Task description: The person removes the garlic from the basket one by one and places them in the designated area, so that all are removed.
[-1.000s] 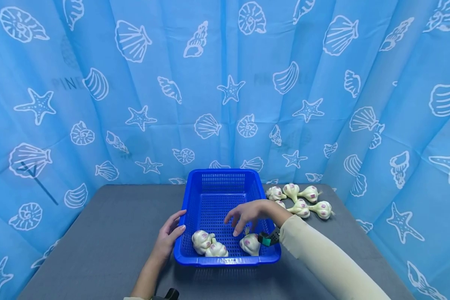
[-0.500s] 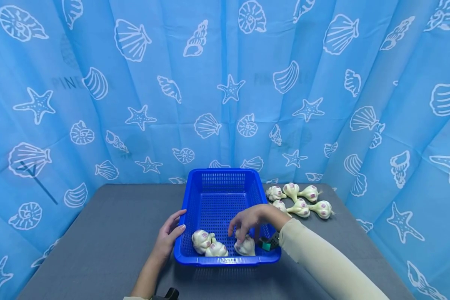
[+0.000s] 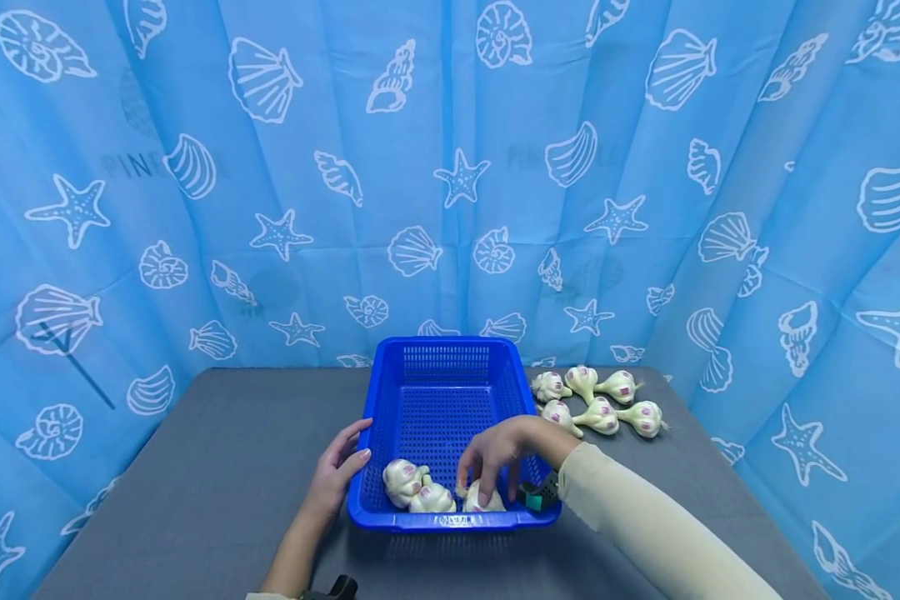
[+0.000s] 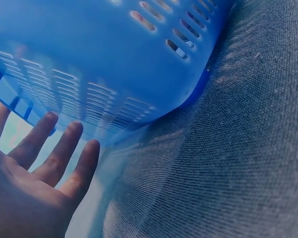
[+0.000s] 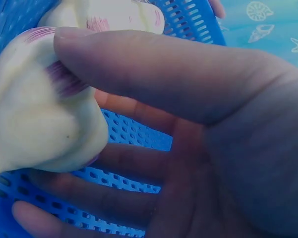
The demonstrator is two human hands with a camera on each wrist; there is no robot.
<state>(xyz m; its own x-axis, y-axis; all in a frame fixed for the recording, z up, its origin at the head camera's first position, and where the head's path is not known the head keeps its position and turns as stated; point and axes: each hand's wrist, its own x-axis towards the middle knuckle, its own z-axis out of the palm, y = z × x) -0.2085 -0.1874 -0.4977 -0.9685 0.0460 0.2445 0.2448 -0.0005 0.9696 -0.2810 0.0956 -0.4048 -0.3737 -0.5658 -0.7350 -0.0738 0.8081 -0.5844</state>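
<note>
My right hand (image 3: pixel 495 450) reaches down into the near end of a blue plastic basket (image 3: pixel 378 367). It holds a white, purple-streaked garlic bulb (image 5: pixel 44 109) between thumb and fingers, the thumb pressed on a purple patch. In the head view that garlic is partly covered by the fingers. Left of it, two more garlic bulbs (image 3: pixel 432 497) lie together in the basket's near left corner. My left hand (image 3: pixel 335 477) rests along the basket's left side, its fingertips at the rim. In the left wrist view its fingers (image 4: pixel 59 153) are spread and fairly straight beside the slotted wall.
Several garlic bulbs (image 3: pixel 598 415) with stems lie in two rows on the grey tabletop (image 3: pixel 255 467), right of the basket. A blue curtain (image 3: pixel 450 208) with white shells and starfish hangs behind the table and along both sides.
My right hand has lowered onto the garlic at the near right of the basket and shifted it left, beside the other two. The left hand has stayed in place.
</note>
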